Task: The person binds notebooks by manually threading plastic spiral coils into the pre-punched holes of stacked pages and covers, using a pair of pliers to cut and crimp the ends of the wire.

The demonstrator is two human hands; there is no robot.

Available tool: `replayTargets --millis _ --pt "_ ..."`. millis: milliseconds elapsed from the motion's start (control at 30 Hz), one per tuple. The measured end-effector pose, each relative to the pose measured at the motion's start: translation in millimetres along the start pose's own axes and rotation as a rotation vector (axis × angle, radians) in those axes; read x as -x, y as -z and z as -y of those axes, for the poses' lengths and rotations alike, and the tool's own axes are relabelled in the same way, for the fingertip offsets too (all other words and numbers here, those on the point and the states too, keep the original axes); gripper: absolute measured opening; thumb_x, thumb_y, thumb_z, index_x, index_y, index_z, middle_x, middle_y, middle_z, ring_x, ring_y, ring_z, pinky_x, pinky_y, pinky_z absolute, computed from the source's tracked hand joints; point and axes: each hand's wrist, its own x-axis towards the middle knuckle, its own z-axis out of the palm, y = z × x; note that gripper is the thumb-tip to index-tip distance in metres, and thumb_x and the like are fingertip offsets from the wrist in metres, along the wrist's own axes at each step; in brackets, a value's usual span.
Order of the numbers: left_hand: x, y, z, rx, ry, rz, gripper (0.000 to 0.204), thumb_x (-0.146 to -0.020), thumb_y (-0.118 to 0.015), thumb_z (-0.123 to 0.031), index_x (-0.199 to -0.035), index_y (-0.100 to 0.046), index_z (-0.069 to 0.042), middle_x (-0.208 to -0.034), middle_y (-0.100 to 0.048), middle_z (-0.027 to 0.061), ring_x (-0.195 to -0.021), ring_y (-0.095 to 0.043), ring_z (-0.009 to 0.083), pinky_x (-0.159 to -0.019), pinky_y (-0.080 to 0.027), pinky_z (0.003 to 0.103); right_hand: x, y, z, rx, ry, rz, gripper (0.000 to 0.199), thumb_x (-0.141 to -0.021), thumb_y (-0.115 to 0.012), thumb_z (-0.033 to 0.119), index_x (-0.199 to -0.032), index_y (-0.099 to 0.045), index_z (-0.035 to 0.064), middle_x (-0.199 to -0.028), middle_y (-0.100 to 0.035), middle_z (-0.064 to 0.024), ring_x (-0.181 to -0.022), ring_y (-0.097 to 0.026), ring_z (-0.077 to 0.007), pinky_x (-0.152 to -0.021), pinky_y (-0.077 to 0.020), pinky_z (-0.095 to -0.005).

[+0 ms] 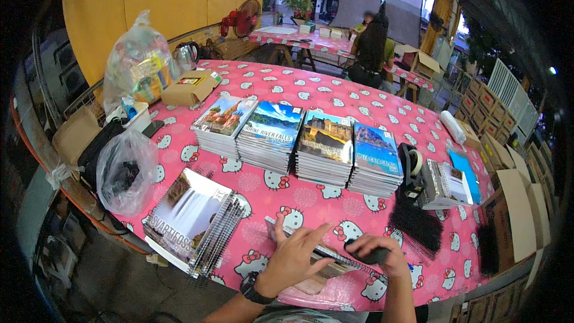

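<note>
A spiral notebook (338,268) lies in front of me near the table's front edge, a black coil running along its side and much of its cover hidden by my hands. My left hand (293,260), a dark watch on its wrist, rests on the notebook with fingers spread. The fingers of my right hand (391,257) curl round a rounded black object (372,255) beside the coil; its kind is hard to make out. Left of my hands is a stack of coil-bound notebooks (188,218) with a waterfall cover.
Past my hands stand several notebook stacks (326,143) in a row. Loose black plastic coils (418,221) lie to the right, near a tape dispenser (411,167). Plastic bags (127,170) are at the left, cardboard boxes (514,215) at the right. People sit at a farther table (293,37).
</note>
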Motion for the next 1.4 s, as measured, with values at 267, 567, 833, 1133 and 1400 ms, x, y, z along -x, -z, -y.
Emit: replayTargets --millis 267,567,833,1133,1400 --pt "2 4 3 0.004 0.022 0.048 0.077 -0.066 -0.075 -0.029 -0.132 -0.04 -0.009 -0.088 -0.057 0.0019 -0.089 -0.055 0.0175 -0.103 -0.007 0.061 -9 -6 7 -0.189 0.087 0.055 0.043 -0.076 -0.065 0.042 -0.095 -0.062 0.0031 -0.097 -0.063 -0.011 -0.089 -0.057 -0.0222 -0.079 -0.0428 -0.0352" --pt "7 22 31 -0.089 0.061 -0.024 0.076 -0.062 -0.077 -0.034 -0.129 -0.045 -0.015 -0.1 -0.06 0.001 -0.105 -0.051 0.0199 -0.102 -0.006 0.062 -22 -10 -1 0.135 -0.077 0.08 0.053 -0.074 -0.064 0.05 -0.093 -0.062 0.0008 -0.097 -0.063 -0.0138 -0.094 -0.055 -0.0254 -0.084 -0.0407 -0.037" --pt "29 -21 70 1.111 0.38 -0.391 0.072 -0.065 -0.076 0.003 -0.127 -0.04 -0.005 -0.111 -0.051 0.0052 -0.108 -0.047 0.0163 -0.093 -0.04 0.03 -30 -14 -5 0.179 -0.078 0.056 0.049 -0.072 -0.068 0.046 -0.093 -0.062 0.0023 -0.097 -0.062 -0.013 -0.094 -0.055 -0.0252 -0.083 -0.0414 -0.0367" --pt "21 -22 64 1.245 0.406 -0.47 0.043 -0.08 -0.064 0.002 -0.12 -0.049 -0.001 -0.107 -0.056 0.0042 -0.096 -0.053 0.0124 -0.086 -0.042 0.025 -42 -2 -22 0.383 -0.18 0.007 0.04 -0.079 -0.063 0.037 -0.096 -0.058 0.0005 -0.102 -0.061 -0.0105 -0.099 -0.055 -0.0223 -0.09 -0.0405 -0.0366" --pt "21 -27 62 1.236 0.421 -0.479 0.046 -0.081 -0.064 0.001 -0.124 -0.049 0.0 -0.111 -0.056 0.0051 -0.101 -0.052 0.0125 -0.089 -0.041 0.027 -61 -11 -27 0.115 -0.105 0.03 0.049 -0.08 -0.059 0.044 -0.101 -0.058 -0.0004 -0.107 -0.061 -0.0133 -0.1 -0.056 -0.0219 -0.082 -0.0452 -0.0343"
